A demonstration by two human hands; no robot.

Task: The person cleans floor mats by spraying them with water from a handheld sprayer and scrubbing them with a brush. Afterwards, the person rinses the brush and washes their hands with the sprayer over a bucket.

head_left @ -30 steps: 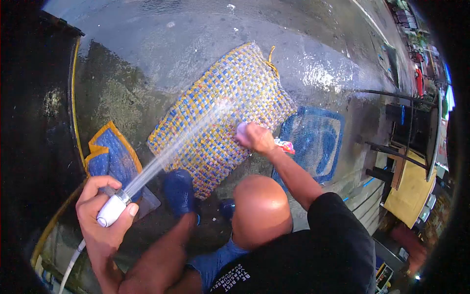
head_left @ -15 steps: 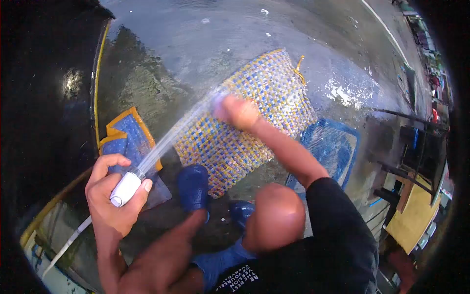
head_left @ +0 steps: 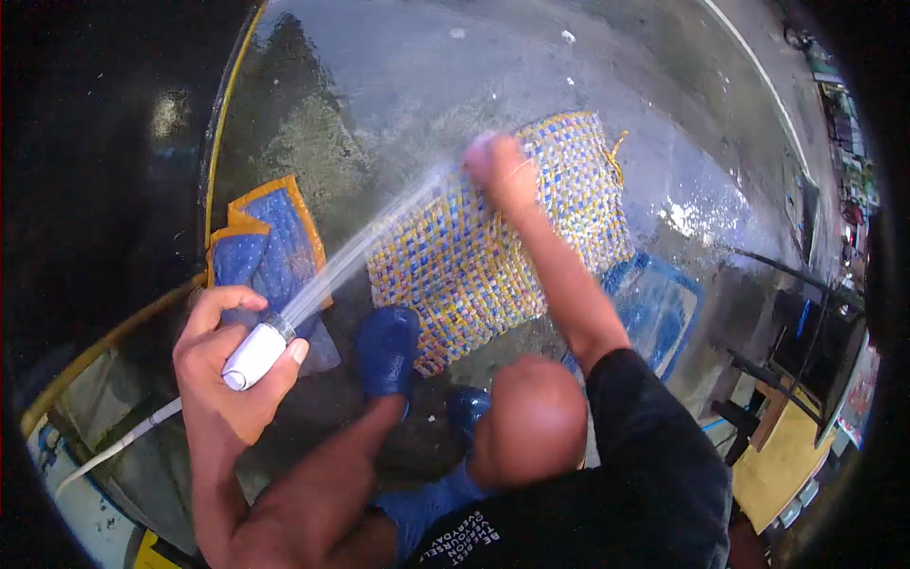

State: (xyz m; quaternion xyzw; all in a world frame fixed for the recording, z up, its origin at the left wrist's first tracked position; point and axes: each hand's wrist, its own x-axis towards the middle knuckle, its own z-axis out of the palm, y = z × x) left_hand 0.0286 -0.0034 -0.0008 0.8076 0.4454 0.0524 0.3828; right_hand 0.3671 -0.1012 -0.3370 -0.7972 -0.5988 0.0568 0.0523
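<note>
The woven mat point(head_left: 474, 275), patterned in blue, yellow and white, is laid flat on the wet floor point(head_left: 389, 90) in front of the person. A white spray nozzle point(head_left: 254, 358) is grasped in the left hand point(head_left: 223, 370), the fingers and thumb being wrapped around its body. A pale hose point(head_left: 118, 446) is seen running from below that hand towards the lower left. A water jet point(head_left: 355, 254) is directed from the nozzle towards the mat's upper left edge. A pink object point(head_left: 482, 156) is clasped in the right hand point(head_left: 512, 178) at the mat's far edge; its exact form cannot be told, owing to blur. A yellow cord point(head_left: 617, 161) is noted at the mat's far right corner. To the left, near the nozzle, a blue cloth point(head_left: 275, 232) with orange edging is found partly folded on the floor. A blue rug point(head_left: 659, 308) is situated just beside the mat's right end. Blue footwear point(head_left: 388, 349) is worn by the person, one shoe being placed close against the mat's near edge.
</note>
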